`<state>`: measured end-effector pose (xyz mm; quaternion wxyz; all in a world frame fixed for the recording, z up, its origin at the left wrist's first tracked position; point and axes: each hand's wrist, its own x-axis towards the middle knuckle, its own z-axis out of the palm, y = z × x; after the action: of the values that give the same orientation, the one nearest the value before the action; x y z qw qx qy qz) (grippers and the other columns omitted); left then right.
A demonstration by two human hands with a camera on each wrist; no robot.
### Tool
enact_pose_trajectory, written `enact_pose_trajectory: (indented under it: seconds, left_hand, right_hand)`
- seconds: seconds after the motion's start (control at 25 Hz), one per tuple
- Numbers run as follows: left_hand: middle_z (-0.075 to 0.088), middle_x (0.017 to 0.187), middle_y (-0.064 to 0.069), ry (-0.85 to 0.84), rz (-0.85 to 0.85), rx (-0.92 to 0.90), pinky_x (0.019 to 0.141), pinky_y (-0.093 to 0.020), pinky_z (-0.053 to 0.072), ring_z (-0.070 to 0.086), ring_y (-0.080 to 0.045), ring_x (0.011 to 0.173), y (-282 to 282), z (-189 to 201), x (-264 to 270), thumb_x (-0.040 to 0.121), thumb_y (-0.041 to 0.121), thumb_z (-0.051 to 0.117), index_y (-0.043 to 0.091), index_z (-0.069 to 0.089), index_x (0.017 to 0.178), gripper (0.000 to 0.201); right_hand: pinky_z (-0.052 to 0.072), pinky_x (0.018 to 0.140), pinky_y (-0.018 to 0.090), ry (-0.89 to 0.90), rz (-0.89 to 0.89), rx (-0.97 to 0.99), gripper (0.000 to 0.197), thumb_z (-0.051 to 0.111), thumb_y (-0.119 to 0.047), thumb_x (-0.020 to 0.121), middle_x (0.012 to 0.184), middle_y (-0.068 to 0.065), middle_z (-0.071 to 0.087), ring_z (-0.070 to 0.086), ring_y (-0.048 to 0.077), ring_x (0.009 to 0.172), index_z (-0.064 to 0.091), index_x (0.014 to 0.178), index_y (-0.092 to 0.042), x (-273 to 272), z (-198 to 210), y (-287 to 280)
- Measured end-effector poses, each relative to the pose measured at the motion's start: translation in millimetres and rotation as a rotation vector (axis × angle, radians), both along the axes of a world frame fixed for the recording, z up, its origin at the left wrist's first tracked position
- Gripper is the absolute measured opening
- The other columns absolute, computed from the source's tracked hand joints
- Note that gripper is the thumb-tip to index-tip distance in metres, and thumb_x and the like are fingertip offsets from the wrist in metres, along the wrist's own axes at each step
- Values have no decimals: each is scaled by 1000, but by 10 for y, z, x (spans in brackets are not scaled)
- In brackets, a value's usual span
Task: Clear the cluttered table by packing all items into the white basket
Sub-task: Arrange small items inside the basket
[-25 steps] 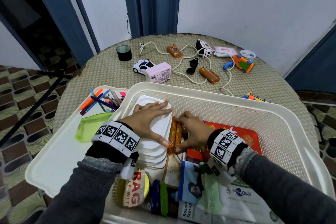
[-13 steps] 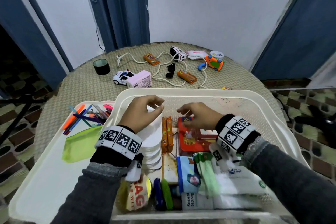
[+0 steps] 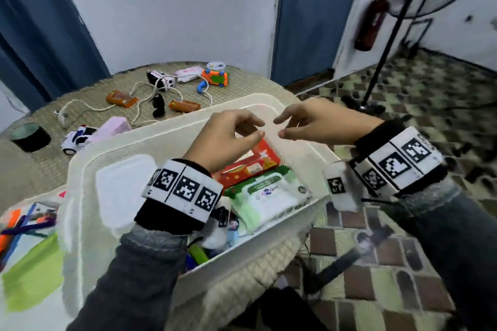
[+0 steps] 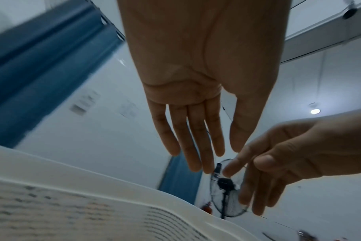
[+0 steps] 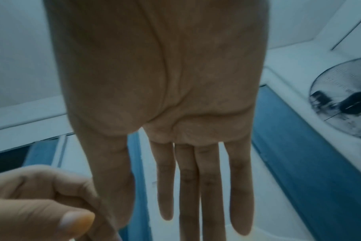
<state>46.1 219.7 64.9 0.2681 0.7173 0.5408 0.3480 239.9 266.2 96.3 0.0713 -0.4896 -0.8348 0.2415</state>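
Both hands hung in the air above the far half of the white basket (image 3: 172,131), fingertips nearly meeting and holding nothing. The left hand (image 3: 226,140) was raised from the wrist, its back toward the person, fingers loosely bent with the thumb reaching toward the other hand; seen from its wrist the fingers ran long and relaxed, close together. The right hand (image 3: 317,126) came in from the side over the basket's far corner, palm down, fingers easy and slightly spread, the forefinger and thumb pointing at the left hand without touching it as far as I could tell. Both forearms wore grey sleeves and white bands printed with black square markers.

The basket sat at the near edge of the round woven bench (image 3: 88,94), tilted in the blurred head view. Inside it lay a stack of white lids (image 3: 121,191) at the left, a red packet (image 3: 250,161) under the left hand, and a green-and-white wipes pack (image 3: 269,193) just nearer. Well beyond the basket, on the bench, were a white cable (image 3: 139,107), two orange packets (image 3: 121,98), a white toy car (image 3: 76,137), a pink box (image 3: 113,127), an orange toy (image 3: 215,78) and a black cup (image 3: 31,136). A tray with coloured pens (image 3: 24,220) stood left of the basket.
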Motion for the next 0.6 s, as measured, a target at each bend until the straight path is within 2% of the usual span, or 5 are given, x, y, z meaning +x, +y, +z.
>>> enact_pose_trajectory:
  seconds: [0.16,0.24,0.32,0.44,0.6]
  left_hand:
    - [69,84,8,-52,-175,52,70,-6,44,62,4,77,81,106,770,87,14,65,15,71,102,16]
    - [67,83,11,-55,-274,92,69,-6,44,62,3,79,124,184,1190,87,14,64,15,71,100,15]
    - [69,85,7,-80,-374,87,72,-14,48,64,-4,81,179,168,1647,86,15,65,15,71,99,14]
    - [70,87,4,-82,-494,23,78,-28,53,65,-7,82,266,-108,2293,86,16,65,15,71,97,13]
    - [70,92,2,-42,-539,-133,82,-36,54,65,-11,85,594,-744,3048,86,16,63,18,68,99,14]
  right_hand:
    - [41,67,8,131,-264,49,19,65,-27,88,85,-6,67,60,1,74,67,106,-23,767,-197,-220]
    - [47,73,18,243,-396,46,14,65,-19,88,89,0,70,64,11,79,69,102,-21,1151,-349,-337]
    - [51,75,26,344,-509,32,11,64,-12,89,88,7,71,66,17,78,67,93,-22,1523,-478,-440]
    - [46,64,20,382,-645,28,16,63,-12,88,74,6,67,60,10,66,64,79,-26,2041,-755,-500]
    - [51,73,32,431,-757,-79,14,63,-9,88,81,9,71,63,15,71,68,86,-22,2801,-1247,-265]
